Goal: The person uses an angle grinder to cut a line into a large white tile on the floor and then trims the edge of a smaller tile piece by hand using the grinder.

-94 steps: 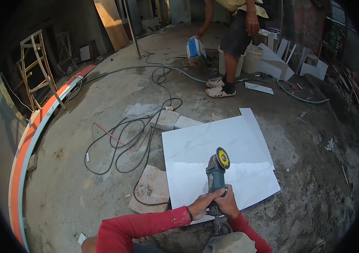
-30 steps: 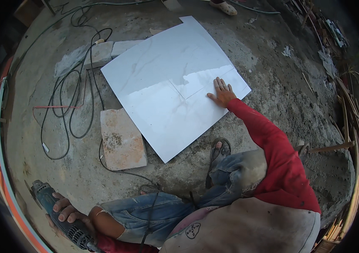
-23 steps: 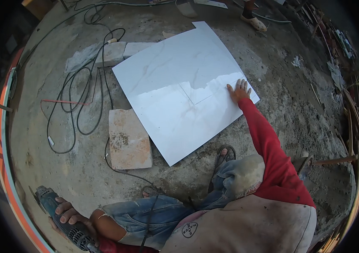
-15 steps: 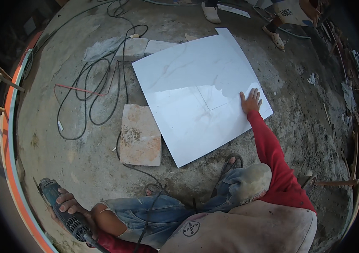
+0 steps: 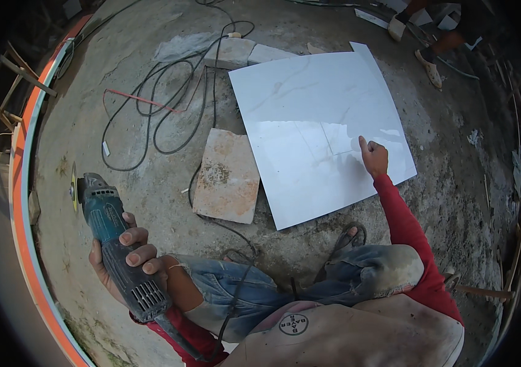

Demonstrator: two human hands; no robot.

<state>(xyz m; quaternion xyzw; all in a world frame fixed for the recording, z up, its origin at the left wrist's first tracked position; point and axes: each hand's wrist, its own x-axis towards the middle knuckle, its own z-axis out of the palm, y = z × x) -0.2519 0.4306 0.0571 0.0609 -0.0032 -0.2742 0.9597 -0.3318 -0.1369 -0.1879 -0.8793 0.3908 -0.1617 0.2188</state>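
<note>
Teal-and-black grinder (image 5: pixel 105 214): held in left hand (image 5: pixel 142 253), wheel facing left | white tile (image 5: pixel 297 92): flat, front and right of the grinder, thin lines marked on it | right hand (image 5: pixel 377 158): over the tile's near right part, fingers curled, cannot tell if touching or holding anything | stone slab (image 5: pixel 227 177): at tile's left edge | black cord (image 5: pixel 214 98): looped on floor (image 5: pixel 162 189)

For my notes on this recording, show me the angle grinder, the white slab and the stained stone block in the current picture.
Angle grinder (image 5: pixel 116 254): head view, on the dark grip of its body.
White slab (image 5: pixel 306 125): head view, middle of its top face.
Stained stone block (image 5: pixel 227 178): head view, middle of its upper face.
</note>
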